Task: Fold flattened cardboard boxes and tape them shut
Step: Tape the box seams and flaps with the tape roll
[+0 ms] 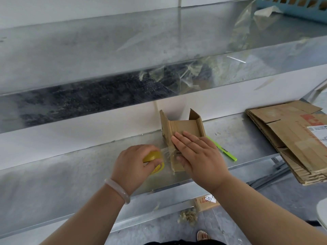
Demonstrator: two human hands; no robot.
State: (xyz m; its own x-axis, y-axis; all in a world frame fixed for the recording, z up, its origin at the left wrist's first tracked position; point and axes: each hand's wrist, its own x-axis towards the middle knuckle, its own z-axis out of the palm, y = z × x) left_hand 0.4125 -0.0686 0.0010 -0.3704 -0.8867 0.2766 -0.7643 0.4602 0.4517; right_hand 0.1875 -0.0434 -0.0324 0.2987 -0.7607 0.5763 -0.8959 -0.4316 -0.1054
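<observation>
A small cardboard box sits on the metal shelf near its back wall, its far flaps standing open. The right hand lies flat on the box's top face, fingers straight and together. It is probably pinning the box so it does not slide while tape is pulled. Just left of it, the left hand curls its fingers and thumb around a yellow tape roll. A clear strip of tape runs taut from the roll to the box's near left edge. A green pen lies behind the right hand, and a stack of flattened boxes waits at the right.
</observation>
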